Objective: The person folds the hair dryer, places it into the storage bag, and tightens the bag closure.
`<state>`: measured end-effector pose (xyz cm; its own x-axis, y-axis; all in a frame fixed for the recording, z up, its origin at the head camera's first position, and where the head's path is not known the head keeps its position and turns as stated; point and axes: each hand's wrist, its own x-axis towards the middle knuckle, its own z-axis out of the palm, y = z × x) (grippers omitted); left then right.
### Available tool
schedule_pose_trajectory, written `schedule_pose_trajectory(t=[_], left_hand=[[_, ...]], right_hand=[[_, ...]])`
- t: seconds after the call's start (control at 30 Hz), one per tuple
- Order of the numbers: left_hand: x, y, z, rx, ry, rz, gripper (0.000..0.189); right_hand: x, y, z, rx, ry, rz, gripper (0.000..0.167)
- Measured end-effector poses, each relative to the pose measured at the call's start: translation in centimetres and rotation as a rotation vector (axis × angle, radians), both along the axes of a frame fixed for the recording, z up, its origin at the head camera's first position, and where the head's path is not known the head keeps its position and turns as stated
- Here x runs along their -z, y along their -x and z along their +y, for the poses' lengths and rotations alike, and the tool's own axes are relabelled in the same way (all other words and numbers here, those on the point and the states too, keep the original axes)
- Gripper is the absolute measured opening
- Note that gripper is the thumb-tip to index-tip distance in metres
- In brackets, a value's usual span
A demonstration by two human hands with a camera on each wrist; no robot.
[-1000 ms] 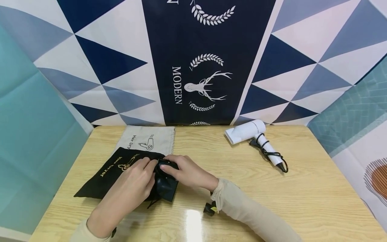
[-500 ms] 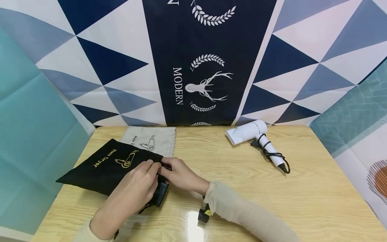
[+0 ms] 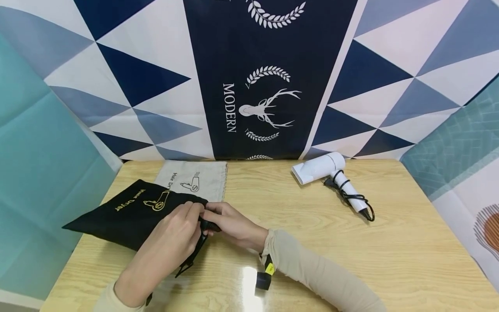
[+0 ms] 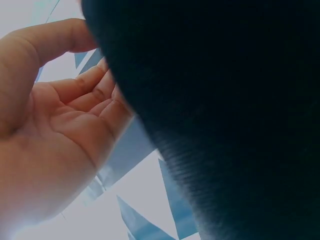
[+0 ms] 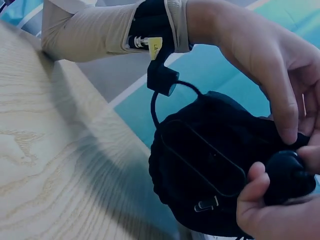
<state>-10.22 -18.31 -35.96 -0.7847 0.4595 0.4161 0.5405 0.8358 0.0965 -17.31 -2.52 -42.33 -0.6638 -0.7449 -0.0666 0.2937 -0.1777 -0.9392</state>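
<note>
My left hand (image 3: 171, 236) pinches the mouth of a black drawstring bag (image 3: 128, 216) with gold "Hair Dryer" lettering. The bag bulges and its far corner sticks out to the left, raised off the table. In the left wrist view, dark cloth hides the fingertips of the left hand (image 4: 60, 130). My right hand (image 3: 235, 225) is at the bag's opening. There it pinches a black rounded end (image 5: 287, 175) of an object, most of which the bag hides. A loop of drawstring (image 5: 200, 155) with a cord lock (image 5: 206, 204) hangs at the bag.
Behind the black bag lies a flat grey hair-dryer bag (image 3: 195, 180). At the back right rests a white hair dryer (image 3: 319, 169), its black cord (image 3: 352, 197) wound round the handle. The wooden table (image 3: 312, 242) meets a patterned backdrop at the rear.
The black bag has shifted left, and its far corner has swung outward. A black flat-sided part that showed at the bag's mouth is now mostly out of sight. The white hair dryer stays put.
</note>
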Motion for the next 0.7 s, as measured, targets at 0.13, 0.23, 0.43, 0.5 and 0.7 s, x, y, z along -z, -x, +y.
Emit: schedule_pose_trajectory(t=[0.13,0.23,0.43,0.5,0.7], left_hand=[[-0.3,0.2,-0.1,0.011,-0.003,0.017,0.017],[-0.5,0.2,-0.2,0.014,-0.018,0.025,0.017],[-0.5,0.2,-0.1,0.028,-0.030,0.009,0.017],[-0.4,0.1,0.0,0.036,-0.030,-0.002,0.018],[-0.1,-0.3,0.6,0.049,-0.035,-0.023,0.022]], right_hand=[[0.0,0.0,0.1,-0.051,0.045,-0.043,0.019],[0.0,-0.2,0.2,-0.059,0.044,0.000,0.025],[-0.1,-0.7,-0.2,0.008,0.013,0.035,0.015],[-0.2,-0.9,-0.3,0.053,0.024,-0.003,0.014],[-0.5,-1.1,-0.2,0.192,0.046,-0.119,0.013]])
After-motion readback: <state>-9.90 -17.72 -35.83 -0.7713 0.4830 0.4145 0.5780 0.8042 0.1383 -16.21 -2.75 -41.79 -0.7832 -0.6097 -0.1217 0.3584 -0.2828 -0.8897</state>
